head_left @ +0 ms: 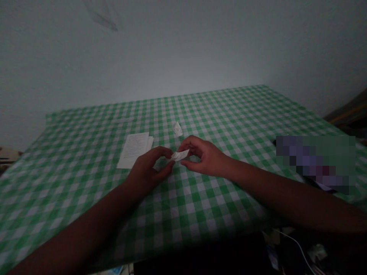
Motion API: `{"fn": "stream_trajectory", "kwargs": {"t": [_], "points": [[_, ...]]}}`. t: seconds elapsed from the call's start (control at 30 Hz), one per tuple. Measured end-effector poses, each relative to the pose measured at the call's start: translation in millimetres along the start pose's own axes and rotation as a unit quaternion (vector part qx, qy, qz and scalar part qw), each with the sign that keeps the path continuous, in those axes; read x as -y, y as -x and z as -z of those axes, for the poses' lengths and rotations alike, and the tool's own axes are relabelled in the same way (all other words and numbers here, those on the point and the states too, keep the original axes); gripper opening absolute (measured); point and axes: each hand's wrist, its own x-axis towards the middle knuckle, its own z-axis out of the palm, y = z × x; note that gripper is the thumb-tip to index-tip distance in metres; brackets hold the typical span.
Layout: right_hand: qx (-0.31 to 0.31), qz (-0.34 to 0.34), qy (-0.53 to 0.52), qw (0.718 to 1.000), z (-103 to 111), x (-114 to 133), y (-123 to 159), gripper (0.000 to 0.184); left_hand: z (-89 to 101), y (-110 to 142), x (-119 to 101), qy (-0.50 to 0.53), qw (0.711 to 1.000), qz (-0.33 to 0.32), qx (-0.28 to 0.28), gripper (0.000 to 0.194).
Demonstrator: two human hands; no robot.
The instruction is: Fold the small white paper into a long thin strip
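A small folded piece of printed paper (pixel 181 155) is between my two hands, just above the checked tablecloth. My left hand (pixel 150 166) pinches its left end between thumb and fingers. My right hand (pixel 203 154) curls around its right side, with the fingertips behind the paper and the thumb in front. Just beyond my hands lies another small folded paper piece (pixel 177 129). Left of them, partly covered by my left hand, is a stack of printed sheets (pixel 134 147).
A green and white checked tablecloth (pixel 229 114) covers the table, which meets a pale wall (pixel 183 49). At the right, a pixelated patch hides most of a dark-edged flat object (pixel 322 186). A white cable (pixel 298 244) hangs below the table's front edge.
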Motion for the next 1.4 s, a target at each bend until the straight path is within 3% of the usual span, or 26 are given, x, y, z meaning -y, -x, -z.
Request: {"fn": "stream_trajectory", "kwargs": {"t": [0.07,0.17,0.37,0.63,0.97,1.4], "points": [[0.014,0.057,0.074,0.996,2,2,0,0.038,0.4,1,-1,-0.013,1.000,-0.011,-0.002,0.010],[0.042,0.134,0.162,0.977,5,4,0,0.023,1.2,2,-2,-0.036,0.999,-0.038,-0.008,0.012],[0.051,0.168,0.210,0.962,5,6,0,0.012,0.2,6,-5,-0.061,0.995,-0.074,-0.008,0.014],[0.037,0.143,0.186,0.971,3,12,0,0.010,-0.1,7,-8,-0.050,0.998,-0.038,0.002,0.014],[-0.015,-0.004,0.069,0.998,-1,14,3,0.016,-0.2,5,-11,-0.037,0.998,0.043,0.004,0.014],[-0.021,-0.032,0.018,0.999,-4,10,2,0.013,-3.0,5,-14,0.038,0.995,0.091,0.015,0.022]]}}
